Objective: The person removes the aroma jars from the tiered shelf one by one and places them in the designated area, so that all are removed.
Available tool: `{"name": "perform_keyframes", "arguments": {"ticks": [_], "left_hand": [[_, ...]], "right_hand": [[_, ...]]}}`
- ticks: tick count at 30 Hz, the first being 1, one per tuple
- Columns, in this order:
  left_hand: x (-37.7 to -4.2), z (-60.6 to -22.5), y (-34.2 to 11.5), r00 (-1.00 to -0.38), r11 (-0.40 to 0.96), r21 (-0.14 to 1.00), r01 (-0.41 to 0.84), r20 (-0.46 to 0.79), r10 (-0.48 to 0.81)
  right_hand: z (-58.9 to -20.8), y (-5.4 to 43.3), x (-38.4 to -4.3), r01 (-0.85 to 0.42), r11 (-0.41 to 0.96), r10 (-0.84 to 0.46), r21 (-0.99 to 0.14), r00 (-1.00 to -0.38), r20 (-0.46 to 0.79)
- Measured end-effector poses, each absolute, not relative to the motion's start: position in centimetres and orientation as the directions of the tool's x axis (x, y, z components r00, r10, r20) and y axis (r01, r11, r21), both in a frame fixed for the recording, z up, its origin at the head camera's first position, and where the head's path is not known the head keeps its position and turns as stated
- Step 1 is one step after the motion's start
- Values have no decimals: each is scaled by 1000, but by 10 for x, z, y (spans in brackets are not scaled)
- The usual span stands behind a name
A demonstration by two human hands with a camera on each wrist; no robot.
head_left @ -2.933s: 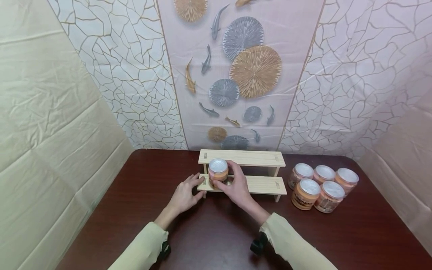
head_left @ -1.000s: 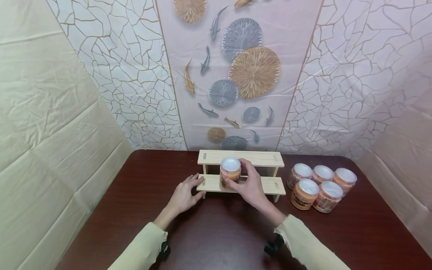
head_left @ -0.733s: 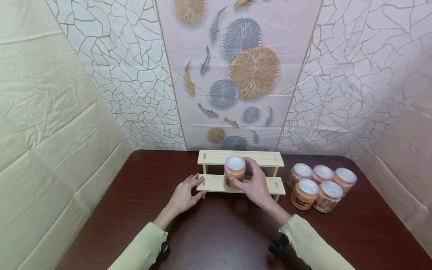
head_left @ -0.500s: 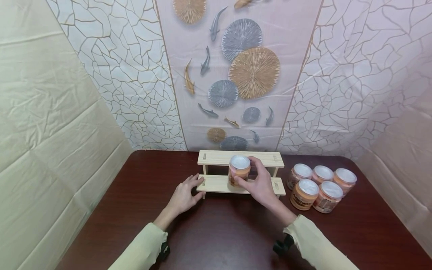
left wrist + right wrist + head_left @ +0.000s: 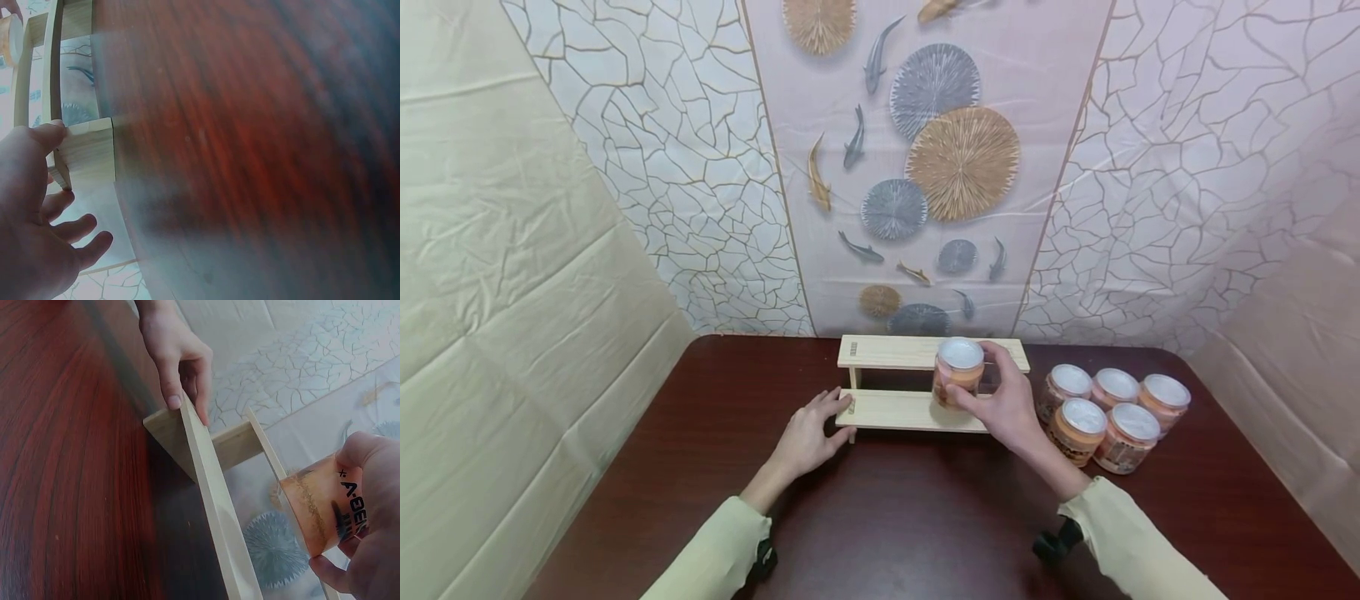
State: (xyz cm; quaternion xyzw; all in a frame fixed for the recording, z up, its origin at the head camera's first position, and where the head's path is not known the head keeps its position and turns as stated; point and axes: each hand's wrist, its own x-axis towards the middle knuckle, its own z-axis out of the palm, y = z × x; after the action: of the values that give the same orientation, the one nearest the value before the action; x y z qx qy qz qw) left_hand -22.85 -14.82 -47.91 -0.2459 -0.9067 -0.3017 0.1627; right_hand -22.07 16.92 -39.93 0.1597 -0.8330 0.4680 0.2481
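A jar (image 5: pixel 958 375) with a pale silvery lid and orange, printed sides is gripped between the thumb and fingers of my right hand (image 5: pixel 1007 408). It is upright, a little above the lower board of a two-tier wooden shelf (image 5: pixel 895 408), right of the middle. The right wrist view shows the jar's orange side (image 5: pixel 315 503) apart from the lower board (image 5: pixel 215 500). My left hand (image 5: pixel 808 433) pinches the lower board's left end. In the left wrist view, its thumb (image 5: pixel 47 134) lies on the board's edge; the other fingers are beyond.
Several similar jars stand grouped at the right, among them a front jar (image 5: pixel 1077 429) close to my right wrist. The shelf's upper board (image 5: pixel 887 352) is behind the lower one. A patterned cloth (image 5: pixel 925 275) hangs behind the dark red table (image 5: pixel 880 517).
My right hand has carried the jar rightwards from the left end of the lower board, and slightly up. My left hand keeps its place on the shelf.
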Motion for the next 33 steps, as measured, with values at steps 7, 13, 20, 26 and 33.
{"name": "perform_keyframes", "arguments": {"ticks": [7,13,20,26,33], "left_hand": [[-227,-478,-148,-823,700,460,547,449,348],[-228,-479,-148,-822,698,461,548,453,346],[-228,-480,-148,-816,693,460,554,465,344],[-229,-479,-148,-826,698,469,542,448,341],[-229,-479,-149,-832,701,470,536,436,343]], "right_hand": [[-394,185,-218,-473,545,-12,-693,-830,557],[-390,199,-216,-456,529,-2,-715,-844,537],[-384,213,-212,-436,524,22,-732,-852,523],[-380,226,-210,-425,571,55,-702,-833,550],[-375,237,-205,-384,569,76,-727,-856,512]]}}
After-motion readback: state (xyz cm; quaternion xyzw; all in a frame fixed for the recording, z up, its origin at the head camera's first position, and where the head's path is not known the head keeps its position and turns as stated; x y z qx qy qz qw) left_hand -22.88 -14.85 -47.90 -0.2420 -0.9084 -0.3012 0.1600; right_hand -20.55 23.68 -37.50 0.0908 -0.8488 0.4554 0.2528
